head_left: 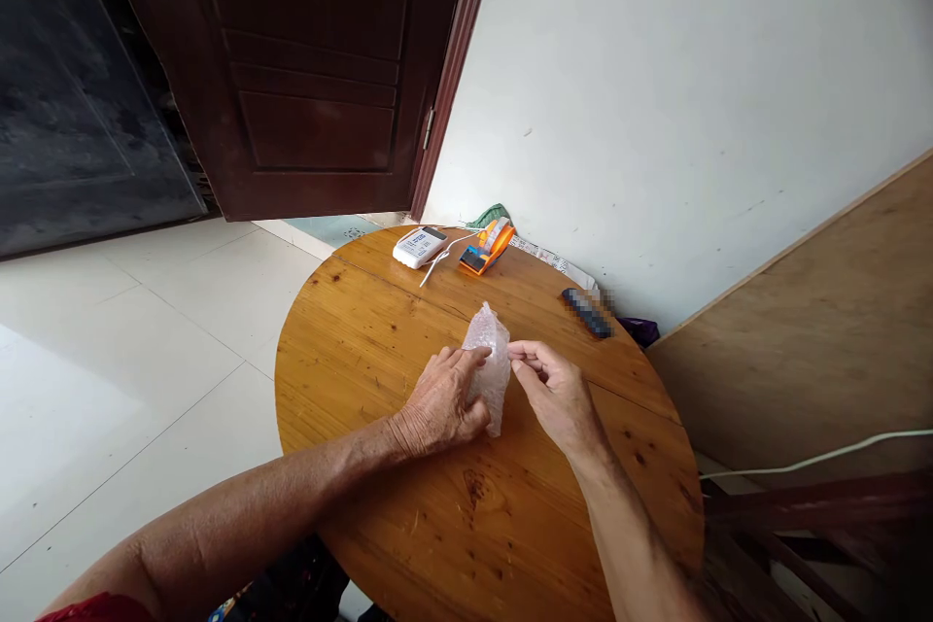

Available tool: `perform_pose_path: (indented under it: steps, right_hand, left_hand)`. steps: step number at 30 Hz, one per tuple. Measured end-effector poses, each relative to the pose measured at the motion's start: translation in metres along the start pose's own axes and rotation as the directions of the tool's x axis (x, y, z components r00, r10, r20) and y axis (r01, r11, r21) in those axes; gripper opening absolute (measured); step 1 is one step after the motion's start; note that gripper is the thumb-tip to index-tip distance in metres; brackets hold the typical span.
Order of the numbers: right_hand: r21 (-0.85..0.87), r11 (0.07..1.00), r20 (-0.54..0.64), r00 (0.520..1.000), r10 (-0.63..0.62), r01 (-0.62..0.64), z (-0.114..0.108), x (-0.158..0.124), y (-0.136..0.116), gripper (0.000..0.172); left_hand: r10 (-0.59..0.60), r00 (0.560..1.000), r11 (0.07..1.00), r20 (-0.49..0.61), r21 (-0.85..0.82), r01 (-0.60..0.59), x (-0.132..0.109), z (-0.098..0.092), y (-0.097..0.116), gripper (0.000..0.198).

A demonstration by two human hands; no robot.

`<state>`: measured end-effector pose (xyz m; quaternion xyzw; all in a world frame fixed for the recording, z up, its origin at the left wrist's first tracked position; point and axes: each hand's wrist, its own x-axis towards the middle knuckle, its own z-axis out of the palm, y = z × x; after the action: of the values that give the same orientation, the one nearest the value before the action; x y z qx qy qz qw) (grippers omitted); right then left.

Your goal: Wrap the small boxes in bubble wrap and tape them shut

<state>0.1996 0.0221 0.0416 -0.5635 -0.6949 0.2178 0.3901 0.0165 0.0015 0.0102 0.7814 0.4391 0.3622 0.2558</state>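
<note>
A clear bubble wrap piece (pixel 496 374), folded into a narrow upright-looking packet, lies near the middle of the round wooden table (pixel 350 340). Across its left side rests my left hand (pixel 448 398), thumb and forefinger apart on the plastic. My right hand (pixel 558 394) comes from the other side, its thumb and fingertips closed at the wrap's right edge. Whether anything is inside the wrap I cannot tell.
Toward the table's far edge are a white box-shaped device (pixel 419 248) with a white cable and an orange tape dispenser (pixel 496 248). A dark oblong object (pixel 587 313), partly pixelated, lies at the right. Beyond stand a brown door (pixel 313 126) and a white wall (pixel 656 68).
</note>
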Motion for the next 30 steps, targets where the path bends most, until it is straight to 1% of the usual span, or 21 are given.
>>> perform_pose_path:
  steps: [2, 5, 6, 8, 11, 13, 14, 16, 18, 20, 23, 25, 27, 30]
  right_hand:
    - [-0.059, 0.998, -0.048, 0.998, -0.035, 0.032, 0.004, 0.004, 0.009, 0.019]
    - [-0.118, 0.993, -0.167, 0.985, -0.034, 0.015, 0.007, 0.005, 0.024, 0.017]
    - [-0.122, 0.992, -0.187, 0.982, -0.033, 0.010, 0.007, 0.004, 0.029, 0.017]
    - [-0.125, 0.991, -0.186, 0.980, -0.065, 0.042, 0.005, 0.001, 0.036, 0.019]
    - [-0.181, 0.965, -0.109, 0.972, -0.209, 0.188, 0.003, 0.000, 0.036, 0.029]
    - [-0.270, 0.915, 0.006, 0.951, -0.308, 0.298, 0.003, 0.002, 0.027, 0.040]
    - [-0.328, 0.881, 0.075, 0.939, -0.335, 0.341, 0.004, 0.003, 0.022, 0.046]
    - [-0.449, 0.802, 0.204, 0.919, -0.337, 0.394, 0.006, 0.007, 0.010, 0.051]
    - [-0.555, 0.715, 0.293, 0.904, -0.311, 0.425, 0.006, 0.011, -0.001, 0.046]
    - [-0.623, 0.629, 0.350, 0.885, -0.308, 0.465, 0.002, 0.015, -0.009, 0.037]
    - [-0.675, 0.534, 0.385, 0.860, -0.333, 0.509, -0.012, 0.015, -0.019, 0.029]
    - [-0.689, 0.521, 0.369, 0.863, -0.346, 0.504, -0.020, 0.016, -0.023, 0.026]
    - [-0.679, 0.550, 0.342, 0.872, -0.350, 0.486, -0.023, 0.019, -0.024, 0.023]
    - [-0.615, 0.639, 0.323, 0.887, -0.331, 0.462, -0.010, 0.030, -0.015, 0.022]
  left_hand:
    - [-0.004, 0.999, 1.000, 0.034, -0.019, 0.004, 0.001, 0.000, -0.002, 0.070]
    - [0.003, 0.998, 1.000, 0.060, -0.014, -0.002, 0.002, 0.001, -0.002, 0.070]
    - [0.007, 0.998, 1.000, 0.065, -0.007, -0.006, 0.001, 0.001, -0.001, 0.069]
    - [0.012, 0.997, 1.000, 0.071, 0.002, -0.012, 0.000, 0.002, 0.000, 0.068]
    - [0.025, 0.998, 1.000, 0.063, -0.007, -0.025, -0.001, 0.004, 0.001, 0.067]
    - [0.040, 0.998, 0.999, 0.058, -0.023, -0.039, -0.001, 0.006, 0.000, 0.069]
    - [0.043, 0.997, 0.998, 0.058, -0.036, -0.041, -0.001, 0.006, -0.001, 0.071]
    - [0.032, 0.998, 0.997, 0.061, -0.067, -0.028, -0.001, 0.007, -0.002, 0.075]
    - [0.010, 0.998, 0.996, 0.069, -0.094, -0.004, -0.001, 0.006, -0.003, 0.077]
    - [-0.005, 0.997, 0.995, 0.075, -0.104, 0.013, 0.000, 0.005, -0.003, 0.079]
    - [-0.020, 0.996, 0.993, 0.088, -0.114, 0.030, 0.001, 0.004, -0.004, 0.081]
    - [-0.024, 0.995, 0.990, 0.097, -0.135, 0.037, 0.002, 0.005, -0.004, 0.082]
    - [-0.019, 0.995, 0.986, 0.102, -0.161, 0.035, 0.005, 0.006, -0.004, 0.083]
    - [-0.003, 0.995, 0.981, 0.103, -0.190, 0.023, 0.007, 0.007, -0.004, 0.085]
